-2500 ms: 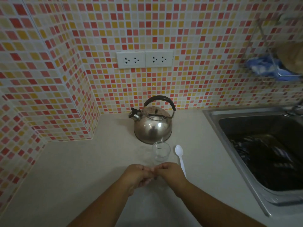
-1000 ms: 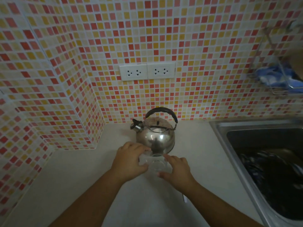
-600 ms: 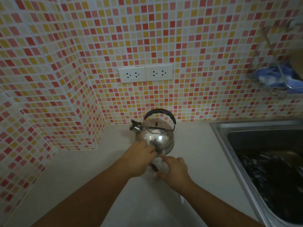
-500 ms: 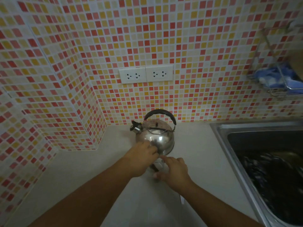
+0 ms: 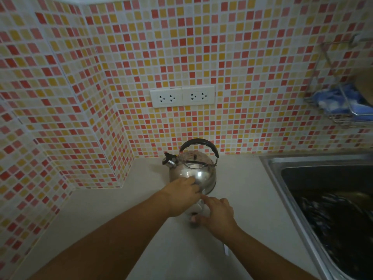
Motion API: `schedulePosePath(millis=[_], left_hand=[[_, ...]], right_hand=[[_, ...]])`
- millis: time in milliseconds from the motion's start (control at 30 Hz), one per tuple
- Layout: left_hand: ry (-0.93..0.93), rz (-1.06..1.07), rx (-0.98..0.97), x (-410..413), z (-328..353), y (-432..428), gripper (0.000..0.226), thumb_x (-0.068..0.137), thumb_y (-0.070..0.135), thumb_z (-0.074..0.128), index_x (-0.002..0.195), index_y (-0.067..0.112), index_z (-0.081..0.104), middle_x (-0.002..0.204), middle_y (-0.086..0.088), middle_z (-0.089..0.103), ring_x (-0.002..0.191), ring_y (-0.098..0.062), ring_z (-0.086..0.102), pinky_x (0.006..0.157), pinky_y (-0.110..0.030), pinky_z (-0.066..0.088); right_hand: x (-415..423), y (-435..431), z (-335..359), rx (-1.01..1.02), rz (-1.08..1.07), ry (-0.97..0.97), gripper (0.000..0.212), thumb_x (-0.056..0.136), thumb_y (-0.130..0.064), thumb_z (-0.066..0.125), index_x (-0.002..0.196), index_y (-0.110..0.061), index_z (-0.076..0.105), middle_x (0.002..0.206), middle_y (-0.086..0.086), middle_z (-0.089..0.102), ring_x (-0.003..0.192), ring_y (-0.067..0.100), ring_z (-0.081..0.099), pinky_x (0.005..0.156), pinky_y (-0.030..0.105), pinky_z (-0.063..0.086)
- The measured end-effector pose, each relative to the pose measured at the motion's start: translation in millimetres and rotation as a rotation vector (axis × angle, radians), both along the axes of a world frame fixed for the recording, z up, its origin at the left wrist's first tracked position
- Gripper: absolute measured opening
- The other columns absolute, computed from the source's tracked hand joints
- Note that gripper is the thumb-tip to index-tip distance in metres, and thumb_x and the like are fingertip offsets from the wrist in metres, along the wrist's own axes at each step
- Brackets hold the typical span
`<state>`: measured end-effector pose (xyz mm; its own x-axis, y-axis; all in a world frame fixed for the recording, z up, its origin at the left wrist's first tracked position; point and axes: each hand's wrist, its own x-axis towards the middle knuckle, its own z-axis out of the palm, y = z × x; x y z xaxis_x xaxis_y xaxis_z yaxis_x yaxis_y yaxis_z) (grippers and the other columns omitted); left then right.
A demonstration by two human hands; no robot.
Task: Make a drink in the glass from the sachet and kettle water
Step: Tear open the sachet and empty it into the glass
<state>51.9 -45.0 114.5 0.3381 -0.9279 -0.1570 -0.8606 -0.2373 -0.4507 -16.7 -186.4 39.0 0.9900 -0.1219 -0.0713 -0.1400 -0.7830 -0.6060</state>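
Small clear glass (image 5: 198, 207) between hands, mostly hidden, before shiny steel kettle (image 5: 192, 172). Left hand (image 5: 181, 196) curled above it, contents unclear; right hand (image 5: 217, 216) loosely cupping its side.

One head-worn wide-angle view looks forward and down, close over the counter (image 5: 141, 199) and tiled wall (image 5: 201, 57)

Both hands at glass (image 5: 198, 207) before kettle (image 5: 192, 174); left hand (image 5: 181, 196) over it, right hand (image 5: 217, 216) beside.

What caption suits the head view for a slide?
Both hands, left hand and right hand, work at the glass before the kettle.
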Motion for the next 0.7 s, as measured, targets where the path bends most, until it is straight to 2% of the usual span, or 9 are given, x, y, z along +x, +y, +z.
schedulePosePath(millis=[133,233,267,333,400,467,533,633,700], left_hand=[[0.017,0.017,-0.031,2,-2,-1,0.025,0.07,0.008,0.073,0.093,0.014,0.067,0.099,-0.002,0.069,0.095,-0.022,0.06,0.077,-0.033,0.054],[0.029,-0.034,-0.109,5,-2,-2,0.022,0.059,0.014,0.082,0.076,0.018,0.069,0.08,0.002,0.07,0.078,-0.017,0.064,0.065,-0.028,0.056],[0.067,-0.02,-0.127,6,-4,-1,0.019,0.064,0.014,0.078,0.08,0.017,0.069,0.084,0.001,0.07,0.082,-0.019,0.063,0.071,-0.029,0.055],[0.134,0.047,-0.169,11,-15,3,0.023,0.08,0.013,0.063,0.103,0.016,0.063,0.107,-0.003,0.065,0.102,-0.023,0.055,0.09,-0.032,0.045],[0.26,0.195,-0.279,13,-18,10,0.036,0.079,0.017,0.06,0.115,0.022,0.056,0.121,-0.002,0.058,0.112,-0.023,0.047,0.094,-0.033,0.04],[0.429,0.355,-0.479,12,-17,18,0.05,0.07,0.024,0.065,0.116,0.033,0.049,0.12,0.002,0.056,0.111,-0.018,0.043,0.088,-0.034,0.046],[0.684,0.529,-0.702,8,-13,25,0.061,0.062,0.028,0.07,0.115,0.042,0.043,0.116,0.002,0.054,0.107,-0.014,0.046,0.083,-0.033,0.051],[1.161,0.704,-0.998,1,-6,30,0.063,0.066,0.017,0.077,0.114,0.041,0.042,0.11,-0.002,0.059,0.105,-0.019,0.058,0.087,-0.035,0.054],[1.47,0.743,-1.118,-4,-4,33,0.059,0.072,0.011,0.075,0.116,0.03,0.041,0.105,-0.003,0.065,0.106,-0.022,0.061,0.09,-0.038,0.052]], right_hand=[[2,0,0,-0.001,0.005,-0.002,0.055,0.068,-0.055,0.066,0.118,-0.04,0.051,0.118,-0.007,0.06,0.107,0.023,0.042,0.079,0.032,0.031],[1,0,-1,-0.003,-0.008,-0.011,0.054,0.066,-0.055,0.066,0.116,-0.04,0.052,0.116,-0.008,0.06,0.106,0.023,0.042,0.077,0.032,0.03],[0,1,0,-0.003,-0.013,-0.011,0.053,0.065,-0.055,0.066,0.114,-0.04,0.052,0.115,-0.008,0.06,0.106,0.023,0.043,0.077,0.032,0.03],[1,2,1,-0.018,-0.003,-0.005,0.05,0.065,-0.056,0.065,0.11,-0.04,0.052,0.112,-0.008,0.062,0.107,0.023,0.045,0.078,0.032,0.032],[3,2,4,-0.053,0.032,-0.004,0.052,0.062,-0.058,0.063,0.109,-0.04,0.051,0.11,-0.008,0.063,0.107,0.023,0.049,0.082,0.032,0.034],[1,0,4,-0.048,0.057,-0.015,0.066,0.059,-0.061,0.063,0.12,-0.04,0.048,0.12,-0.007,0.059,0.112,0.024,0.045,0.087,0.034,0.033],[0,-5,5,0.013,0.048,-0.064,0.077,0.064,-0.058,0.067,0.134,-0.04,0.04,0.134,-0.007,0.049,0.119,0.024,0.036,0.093,0.032,0.028],[0,-9,18,0.18,0.065,-0.233,0.065,0.074,-0.036,0.074,0.129,-0.048,0.041,0.13,-0.014,0.051,0.118,0.019,0.038,0.095,0.026,0.028],[0,-10,32,0.339,0.125,-0.312,0.059,0.074,-0.02,0.075,0.119,-0.05,0.05,0.121,-0.021,0.055,0.113,0.014,0.046,0.099,0.032,0.034]])
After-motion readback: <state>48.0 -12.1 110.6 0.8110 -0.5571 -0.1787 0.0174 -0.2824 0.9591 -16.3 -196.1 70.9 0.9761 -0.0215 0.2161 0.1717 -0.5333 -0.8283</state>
